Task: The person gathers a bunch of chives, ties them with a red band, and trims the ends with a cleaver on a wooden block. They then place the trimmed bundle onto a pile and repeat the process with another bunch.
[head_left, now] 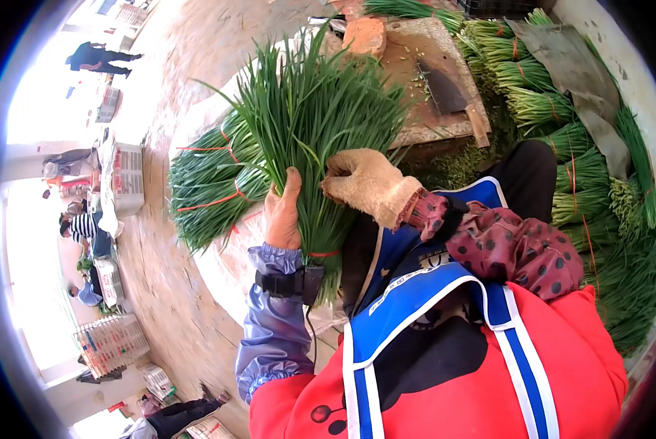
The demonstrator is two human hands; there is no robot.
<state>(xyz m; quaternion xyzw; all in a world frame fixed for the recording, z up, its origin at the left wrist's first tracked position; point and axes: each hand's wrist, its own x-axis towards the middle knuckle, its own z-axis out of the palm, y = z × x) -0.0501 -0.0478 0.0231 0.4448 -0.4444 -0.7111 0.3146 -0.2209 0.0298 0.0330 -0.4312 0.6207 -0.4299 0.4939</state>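
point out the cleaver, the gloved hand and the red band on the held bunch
cleaver (449, 95): head view, on its dark blade
gloved right hand (373, 184): head view, on the back of the glove
red band (325, 254): head view, on its front stretch

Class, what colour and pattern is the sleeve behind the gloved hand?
The sleeve is maroon with black dots, clearest in the head view.

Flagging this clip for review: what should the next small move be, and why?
Probably the gloved right hand should tease out stray blades: some bend crookedly across the bunch near its fingertips, while the left hand supports the bunch's side.
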